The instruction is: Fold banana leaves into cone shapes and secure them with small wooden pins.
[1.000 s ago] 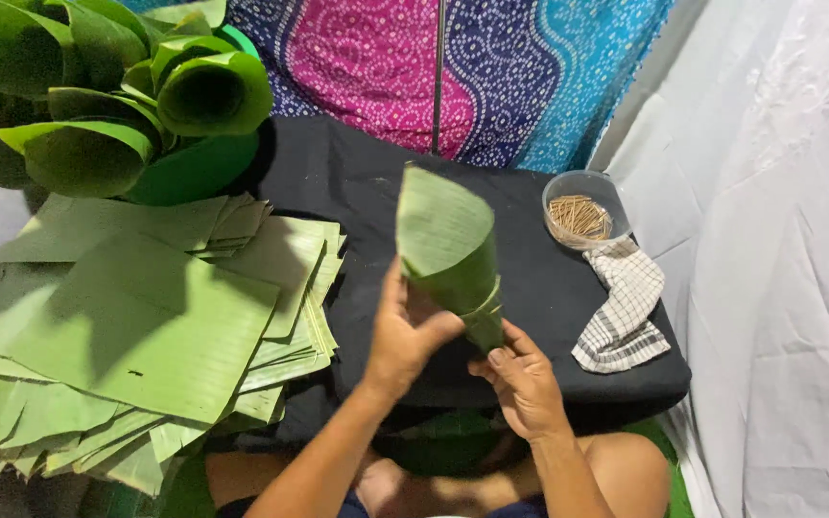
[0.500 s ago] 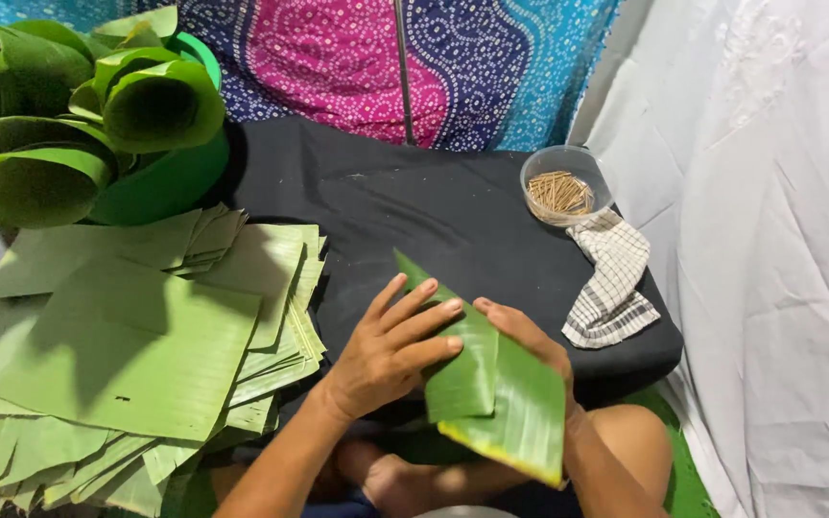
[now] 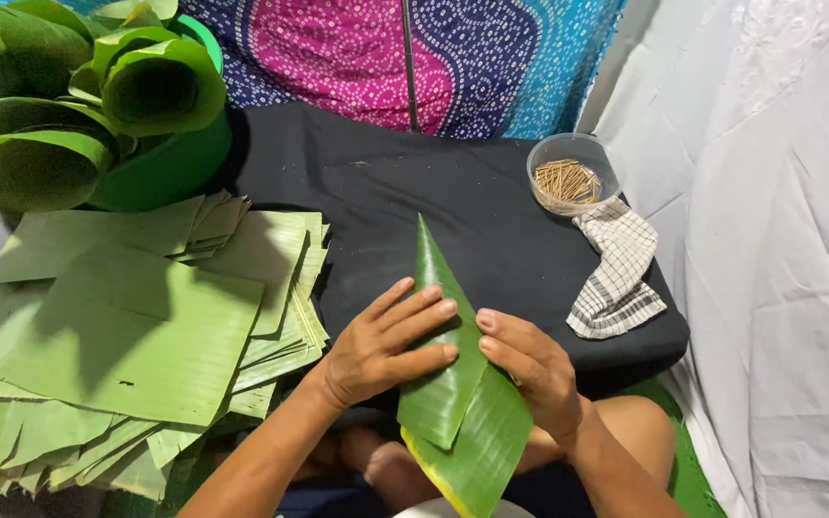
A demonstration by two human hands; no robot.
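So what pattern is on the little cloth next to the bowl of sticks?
The cloth is white with dark checked lines, seen best in the head view.

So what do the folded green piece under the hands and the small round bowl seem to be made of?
The folded green piece looks like banana leaf: glossy, with fine parallel veins and a yellowing edge. Both the left hand and right hand press it flat. The small round bowl appears to be clear plastic, possibly glass; thin pale sticks show through its wall.

Glossy leaf, matt cloth
The folded banana leaf shines smooth and waxy; the black cloth beneath is matt; beside it, a clear plastic bowl.
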